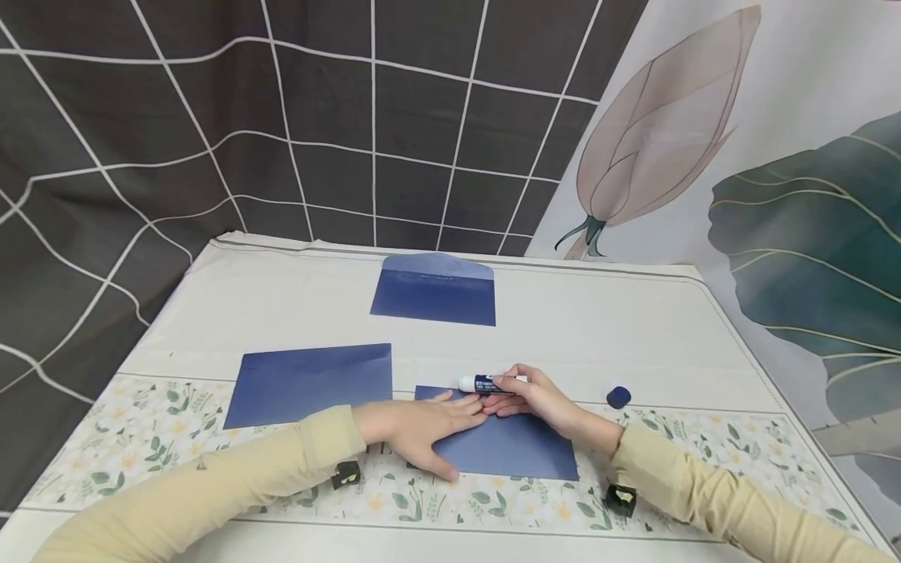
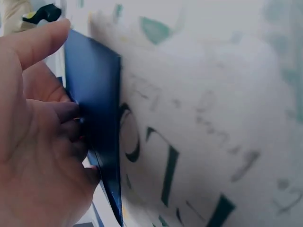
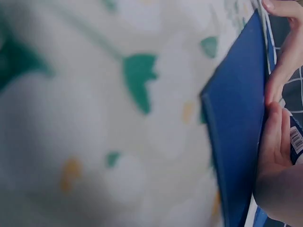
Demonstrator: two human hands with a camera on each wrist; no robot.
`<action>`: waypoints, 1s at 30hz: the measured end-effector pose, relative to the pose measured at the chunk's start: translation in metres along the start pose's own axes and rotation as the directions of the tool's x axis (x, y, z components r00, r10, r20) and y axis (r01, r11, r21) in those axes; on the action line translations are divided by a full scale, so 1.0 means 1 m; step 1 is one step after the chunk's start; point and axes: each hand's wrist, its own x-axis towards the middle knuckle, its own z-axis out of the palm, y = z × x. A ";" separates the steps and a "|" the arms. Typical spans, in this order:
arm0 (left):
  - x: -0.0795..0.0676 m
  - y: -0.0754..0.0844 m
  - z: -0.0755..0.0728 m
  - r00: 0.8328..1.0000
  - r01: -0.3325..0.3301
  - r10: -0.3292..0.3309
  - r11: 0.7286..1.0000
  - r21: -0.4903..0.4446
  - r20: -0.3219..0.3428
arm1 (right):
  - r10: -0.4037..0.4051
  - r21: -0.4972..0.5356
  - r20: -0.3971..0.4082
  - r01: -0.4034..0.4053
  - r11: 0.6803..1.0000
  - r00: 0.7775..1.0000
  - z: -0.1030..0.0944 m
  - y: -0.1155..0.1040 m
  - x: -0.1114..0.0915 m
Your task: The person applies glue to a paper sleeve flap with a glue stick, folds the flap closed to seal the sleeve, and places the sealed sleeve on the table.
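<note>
A dark blue envelope (image 1: 514,453) lies under both hands near the front of the table. My left hand (image 1: 432,432) rests on its left part with fingers spread and the thumb toward the near edge. In the left wrist view, the fingers of that hand (image 2: 52,137) lie along the envelope (image 2: 94,80). My right hand (image 1: 535,400) holds a glue stick (image 1: 486,383), white with a dark blue label, lying sideways under the thumb. Its other fingertips touch the envelope beside the left fingertips. The right wrist view shows the glue stick's barcode label (image 3: 296,138) beyond the right hand (image 3: 273,151).
A second blue envelope (image 1: 310,383) lies to the left, partly behind the left forearm. Farther back, a third envelope (image 1: 432,299) has its lighter flap raised. A dark blue cap (image 1: 619,397) sits to the right. Flowered cloth (image 1: 380,508) covers the table's front.
</note>
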 end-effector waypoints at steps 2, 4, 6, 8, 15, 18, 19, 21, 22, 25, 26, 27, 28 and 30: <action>0.000 -0.001 0.001 1.000 -0.013 0.013 1.000 0.006 -0.012 | 0.007 0.013 0.002 -0.007 1.000 1.000 -0.001 0.001 0.000; -0.001 -0.003 0.002 1.000 -0.018 0.018 1.000 0.008 -0.022 | 0.016 0.022 0.003 -0.016 1.000 1.000 -0.002 0.002 0.000; -0.002 -0.005 0.003 0.999 -0.020 0.020 1.000 0.001 -0.027 | 0.026 0.033 0.000 -0.026 0.999 1.000 -0.002 0.002 0.000; -0.002 -0.006 0.003 0.999 -0.017 0.017 1.000 0.004 -0.029 | 0.029 0.029 -0.002 -0.028 0.999 1.000 -0.002 0.002 -0.001; -0.007 -0.002 0.006 0.996 0.040 -0.035 0.997 0.060 -0.081 | -0.015 -0.007 -0.021 0.015 1.000 1.000 -0.003 0.006 -0.003; -0.010 -0.001 0.009 0.992 0.063 -0.053 0.994 0.085 -0.114 | -0.016 -0.001 -0.046 0.016 1.000 0.999 -0.007 0.007 -0.005; -0.012 0.000 0.010 0.990 0.076 -0.064 0.993 0.092 -0.122 | -0.017 0.000 -0.055 0.017 1.000 0.998 -0.007 0.008 -0.006; -0.016 -0.001 0.013 0.988 0.102 -0.089 0.990 0.099 -0.130 | -0.017 0.009 -0.071 0.017 1.000 0.997 -0.009 0.008 -0.008; -0.017 -0.001 0.014 0.986 0.113 -0.100 0.989 0.097 -0.134 | -0.017 0.013 -0.077 0.018 1.000 0.997 -0.010 0.008 -0.009; -0.021 -0.002 0.016 0.982 0.142 -0.129 0.986 0.086 -0.139 | -0.026 0.014 -0.079 0.027 1.000 0.997 -0.012 0.009 -0.011; -0.023 -0.002 0.017 0.981 0.147 -0.135 0.986 0.082 -0.140 | -0.026 0.013 -0.080 0.028 1.000 0.996 -0.012 0.009 -0.012; -0.024 -0.003 0.017 0.980 0.151 -0.139 0.985 0.078 -0.142 | -0.027 0.013 -0.079 0.028 1.000 0.997 -0.013 0.009 -0.012; -0.025 -0.003 0.018 0.979 0.156 -0.145 0.985 0.072 -0.144 | -0.026 0.011 -0.078 0.027 1.000 0.997 -0.013 0.009 -0.013; -0.027 -0.003 0.018 0.976 0.169 -0.158 0.983 0.070 -0.148 | -0.021 0.003 -0.076 0.021 1.000 0.997 -0.013 0.008 -0.014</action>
